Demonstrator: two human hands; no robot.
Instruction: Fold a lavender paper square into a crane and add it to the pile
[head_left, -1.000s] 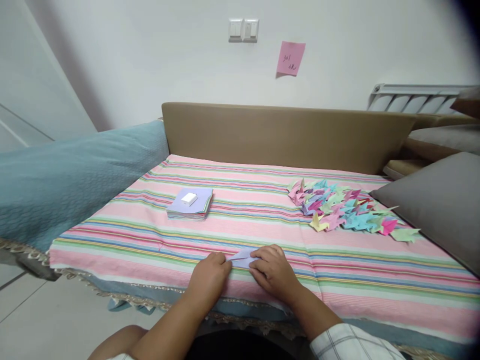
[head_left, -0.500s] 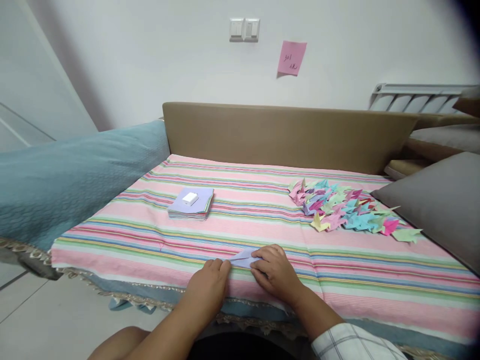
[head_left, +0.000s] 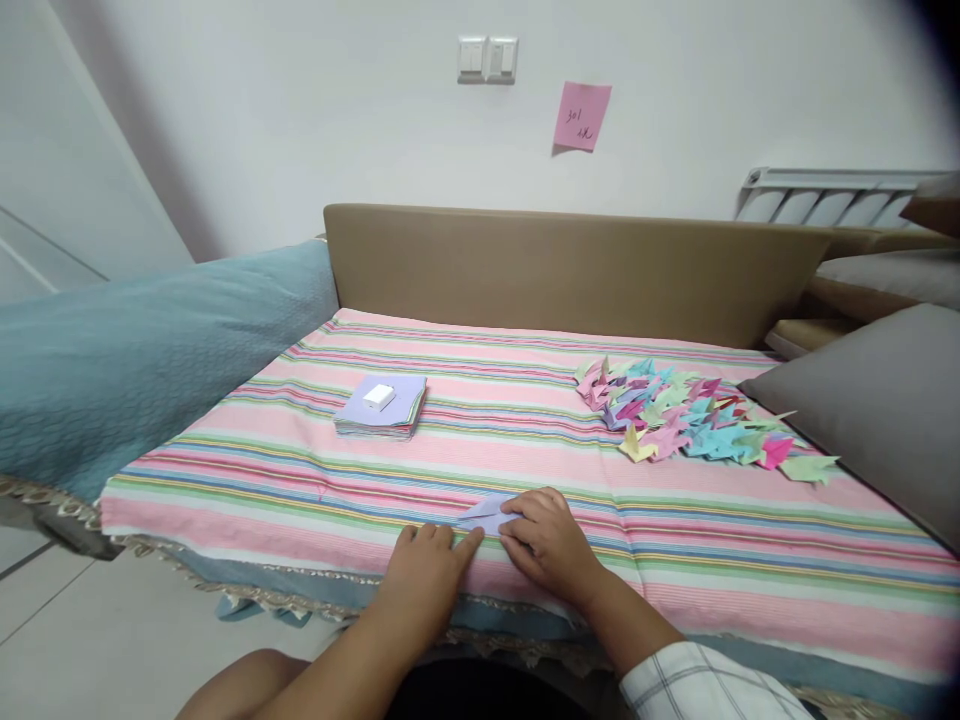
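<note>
A small folded piece of light purple paper (head_left: 486, 514) lies on the striped cloth in front of me, its pointed end to the left. My right hand (head_left: 550, 545) grips the paper's right end between thumb and fingers and covers part of it. At the paper's lower edge rests the thumb of my left hand (head_left: 431, 575). The other left fingers lie on the cloth, apart from the thumb, with nothing between them.
Pink striped cloth (head_left: 517, 455) covers the couch seat. To the left sits a stack of square paper (head_left: 405, 400) with a white block (head_left: 379, 397) on top. Many colourful folded paper cranes (head_left: 675, 415) crowd the right, beside a grey cushion (head_left: 885, 400).
My left hand has let go of the paper's left tip, and its thumb has slid right along the lower edge. My right hand keeps its hold almost unmoved.
</note>
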